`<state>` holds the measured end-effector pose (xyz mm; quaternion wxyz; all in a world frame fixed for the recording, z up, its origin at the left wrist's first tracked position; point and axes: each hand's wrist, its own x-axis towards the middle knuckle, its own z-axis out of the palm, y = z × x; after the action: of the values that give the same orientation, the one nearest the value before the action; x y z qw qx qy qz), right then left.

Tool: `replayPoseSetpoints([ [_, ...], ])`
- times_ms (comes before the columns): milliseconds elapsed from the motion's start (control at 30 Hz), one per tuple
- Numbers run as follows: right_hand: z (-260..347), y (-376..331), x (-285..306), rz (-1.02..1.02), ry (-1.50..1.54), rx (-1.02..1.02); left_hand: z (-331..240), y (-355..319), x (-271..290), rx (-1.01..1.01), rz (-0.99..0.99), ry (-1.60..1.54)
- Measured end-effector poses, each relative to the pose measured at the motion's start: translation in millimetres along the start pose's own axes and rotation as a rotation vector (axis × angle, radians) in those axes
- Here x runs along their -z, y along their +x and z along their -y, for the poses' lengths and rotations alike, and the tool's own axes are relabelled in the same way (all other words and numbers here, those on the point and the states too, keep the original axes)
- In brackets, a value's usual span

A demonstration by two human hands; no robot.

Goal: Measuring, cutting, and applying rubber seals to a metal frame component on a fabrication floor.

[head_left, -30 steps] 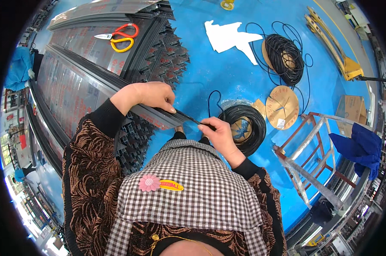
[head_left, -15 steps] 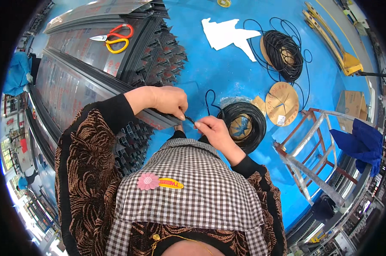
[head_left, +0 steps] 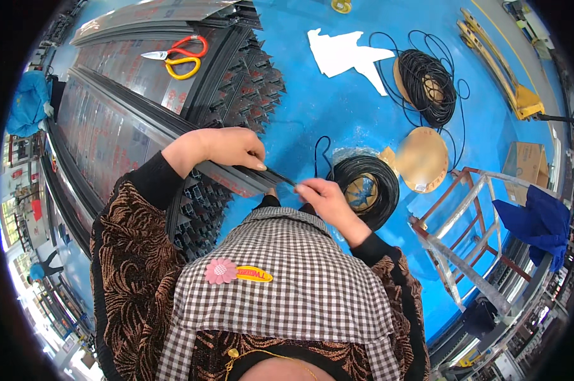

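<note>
A thin black rubber strip (head_left: 280, 177) runs between my hands beside the end of a long dark profile (head_left: 241, 180). My left hand (head_left: 226, 150) is closed, thumb and fingers pressing on the strip at the profile's edge. Lower and to the right, my right hand (head_left: 328, 202) pinches the strip near its end. Just beyond the right hand lies a coil of black rubber strip (head_left: 383, 184). Scissors with one red and one yellow handle (head_left: 188, 58) rest on the stacked profiles (head_left: 125, 105) at the upper left.
A second black coil (head_left: 420, 89) with loose loops and a white cloth (head_left: 344, 54) lie on the blue floor. A round cardboard disc (head_left: 417, 162) is beside a metal frame stand (head_left: 449, 254). A yellow pallet jack (head_left: 503, 70) stands far right. Another person's blue sleeve (head_left: 30, 105) shows far left.
My left hand has moved left along the profile, away from my right hand. More of the black strip shows between them. The right hand has shifted slightly right and down.
</note>
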<state>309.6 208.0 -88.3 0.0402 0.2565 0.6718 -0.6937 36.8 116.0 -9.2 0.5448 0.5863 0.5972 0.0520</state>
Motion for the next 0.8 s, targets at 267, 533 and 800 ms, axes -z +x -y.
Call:
replayPoseSetpoints([
  [267, 7, 11, -8, -0.089, 0.083, -0.015, -2, 1, 5, 0.038, 0.021, 0.044],
  [533, 32, -3, -12, -0.174, -0.037, 0.110, -3, 6, 1, 0.033, 0.038, 0.127],
  [800, 27, -7, -9, -0.147, -0.015, 0.162, -7, 2, -1, 0.041, 0.010, 0.137],
])
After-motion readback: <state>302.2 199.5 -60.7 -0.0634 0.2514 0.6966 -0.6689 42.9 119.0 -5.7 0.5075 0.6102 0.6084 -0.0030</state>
